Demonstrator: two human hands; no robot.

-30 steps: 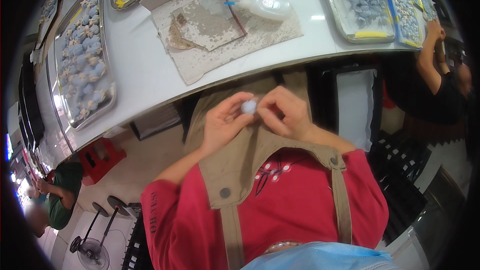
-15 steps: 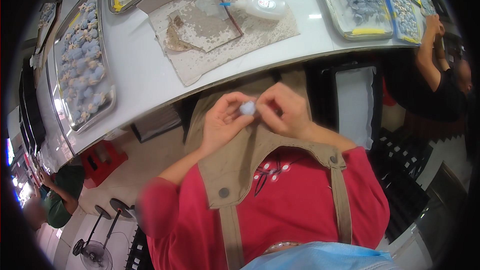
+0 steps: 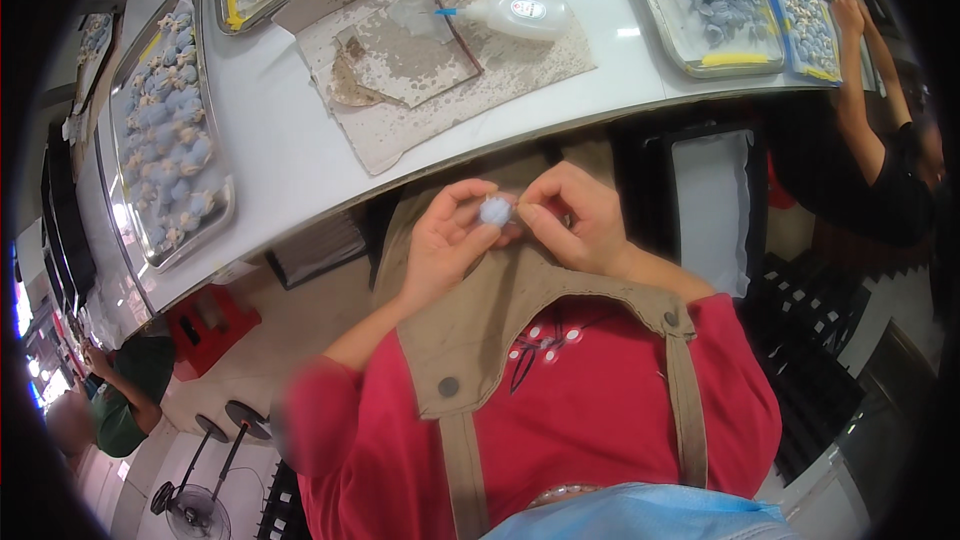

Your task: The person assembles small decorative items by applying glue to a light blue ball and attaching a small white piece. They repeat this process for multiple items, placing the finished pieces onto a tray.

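Observation:
My left hand (image 3: 440, 245) is closed on a small pale blue, ridged, shell-like piece (image 3: 494, 210), held between thumb and fingers over my apron. Close against the piece's right side, my right hand (image 3: 578, 220) has its thumb and forefinger pinched together. Whatever sits between those right fingertips is too small to make out. Both hands are just in front of the table's near edge.
On the white table (image 3: 270, 130) lies a stained cardboard sheet (image 3: 375, 135) with a white squeeze bottle (image 3: 525, 18). Trays of blue pieces stand left (image 3: 226, 202) and right (image 3: 690, 68). A co-worker's arm (image 3: 855, 110) reaches in at the right. A black crate (image 3: 755, 210) sits below the table.
The blue piece has turned slightly in my left fingers, and its ridges show more clearly. My right hand stays close beside it. At the right, the co-worker's hands have moved farther over the table.

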